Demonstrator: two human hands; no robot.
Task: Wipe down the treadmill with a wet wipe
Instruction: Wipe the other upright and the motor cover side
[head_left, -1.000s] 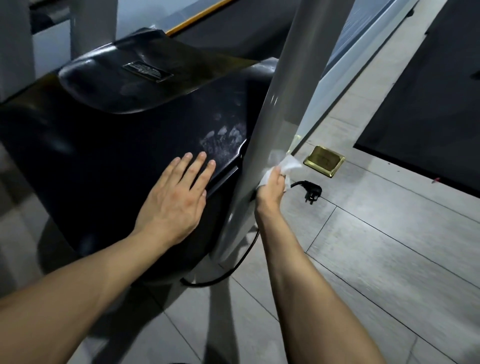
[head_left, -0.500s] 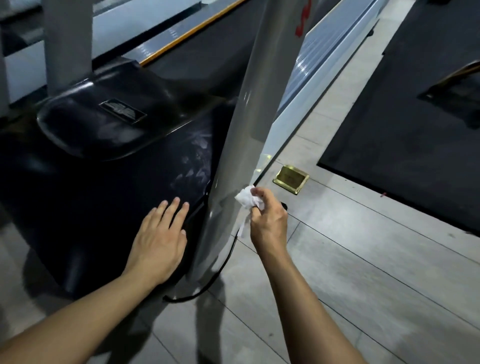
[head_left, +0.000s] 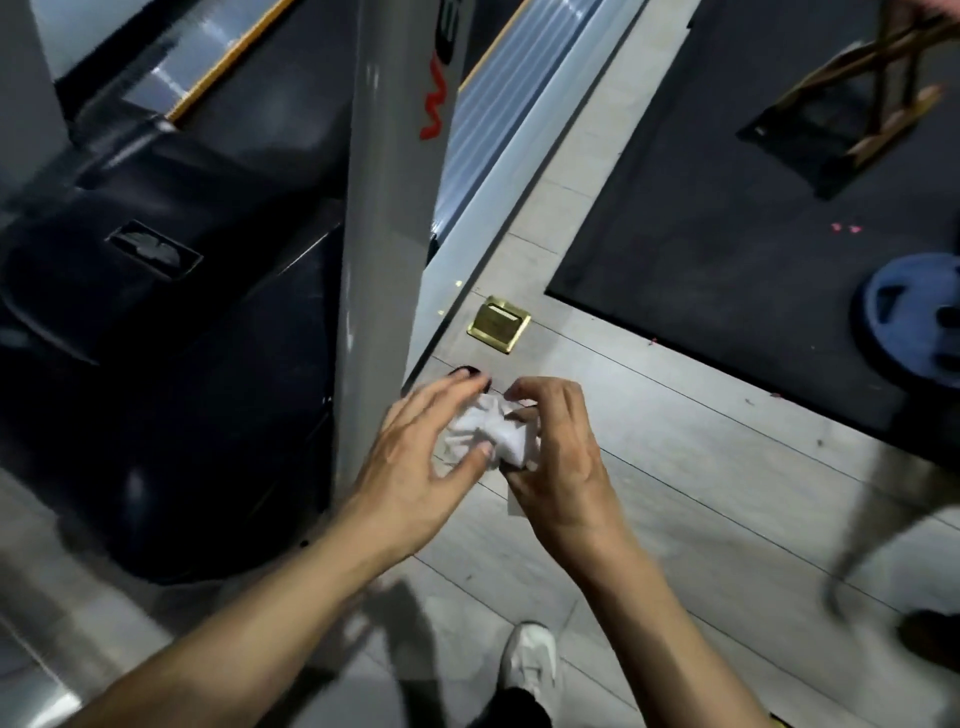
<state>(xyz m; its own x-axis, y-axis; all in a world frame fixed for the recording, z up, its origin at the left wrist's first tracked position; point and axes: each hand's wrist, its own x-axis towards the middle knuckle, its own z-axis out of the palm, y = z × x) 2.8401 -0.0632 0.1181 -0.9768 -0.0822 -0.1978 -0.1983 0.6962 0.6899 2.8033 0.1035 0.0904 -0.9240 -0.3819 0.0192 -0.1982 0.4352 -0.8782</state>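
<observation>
Gym floor (head_left: 649, 467) at 3 o'clock; both hands, left (head_left: 415, 467) and right (head_left: 556, 467), pinch the wipe (head_left: 493, 431), probably refolding; the treadmill (head_left: 384, 260) likely needs more wiping.

A single head-worn camera looks steeply down and forward from standing height, close above both hands (head_left: 519, 457). Its wide field spans the treadmill (head_left: 171, 338) at left, tiled floor (head_left: 675, 467) centre, dark mat (head_left: 727, 208) upper right.
</observation>
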